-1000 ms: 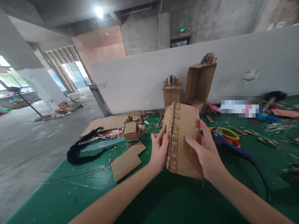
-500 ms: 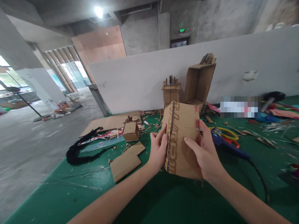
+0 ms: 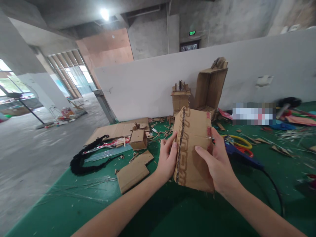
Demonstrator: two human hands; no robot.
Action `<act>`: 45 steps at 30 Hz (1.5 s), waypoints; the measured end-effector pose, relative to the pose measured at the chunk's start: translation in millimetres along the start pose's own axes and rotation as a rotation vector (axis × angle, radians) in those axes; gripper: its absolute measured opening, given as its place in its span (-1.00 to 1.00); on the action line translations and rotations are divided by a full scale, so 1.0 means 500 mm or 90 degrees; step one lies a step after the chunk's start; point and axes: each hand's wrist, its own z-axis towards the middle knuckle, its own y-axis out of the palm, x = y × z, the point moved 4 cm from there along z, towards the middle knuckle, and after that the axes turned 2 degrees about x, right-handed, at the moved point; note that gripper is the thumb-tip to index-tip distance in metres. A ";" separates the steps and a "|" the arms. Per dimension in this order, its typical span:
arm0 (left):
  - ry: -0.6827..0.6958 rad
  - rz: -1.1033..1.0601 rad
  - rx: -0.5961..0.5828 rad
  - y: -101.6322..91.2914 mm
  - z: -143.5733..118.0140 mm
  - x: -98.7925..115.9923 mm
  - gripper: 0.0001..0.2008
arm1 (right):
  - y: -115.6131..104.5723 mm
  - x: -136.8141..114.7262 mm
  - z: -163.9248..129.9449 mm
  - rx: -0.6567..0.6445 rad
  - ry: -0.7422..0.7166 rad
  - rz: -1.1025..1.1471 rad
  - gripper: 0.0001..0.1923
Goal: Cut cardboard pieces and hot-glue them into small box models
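A brown cardboard box [image 3: 195, 144] is held up between both hands, slightly tilted above the green tabletop. Along its left edge runs a dark corrugated seam, and red marks show on its right edge. My left hand [image 3: 168, 158] presses its fingers and thumb against the box's left side. On the right side, my right hand [image 3: 219, 161] grips with the thumb lying on the front face and the other fingers partly hidden behind. Just right of that hand lie a blue-handled tool with a black cord [image 3: 243, 157] and scissors with yellow handles [image 3: 238, 141].
On the left are a small cardboard box [image 3: 138, 139], a flat cardboard piece [image 3: 133, 172], a black fuzzy cord [image 3: 82, 164] and thin clear sticks [image 3: 81, 189]. Taller cardboard structures [image 3: 211, 87] stand at the white partition [image 3: 145, 89]. Cardboard scraps litter the green table [image 3: 172, 214].
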 end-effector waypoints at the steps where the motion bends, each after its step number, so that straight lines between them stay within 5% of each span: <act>1: 0.001 0.003 -0.005 -0.001 0.002 0.003 -0.53 | -0.001 0.000 0.001 0.002 0.001 -0.001 -0.24; 9: 0.029 -0.025 -0.027 -0.011 0.025 0.011 -0.54 | -0.003 -0.003 0.005 0.002 -0.019 0.002 -0.22; 18: -0.009 -0.031 0.022 -0.015 0.026 0.006 -0.55 | 0.013 0.000 -0.011 -0.071 -0.042 -0.016 -0.23; 26: -0.014 -0.042 0.096 -0.015 0.015 -0.008 -0.57 | 0.021 0.019 -0.014 -0.067 -0.060 -0.032 -0.25; 45: 0.015 -0.022 0.126 -0.016 0.014 -0.005 -0.58 | 0.020 0.020 -0.016 -0.056 -0.065 -0.049 -0.25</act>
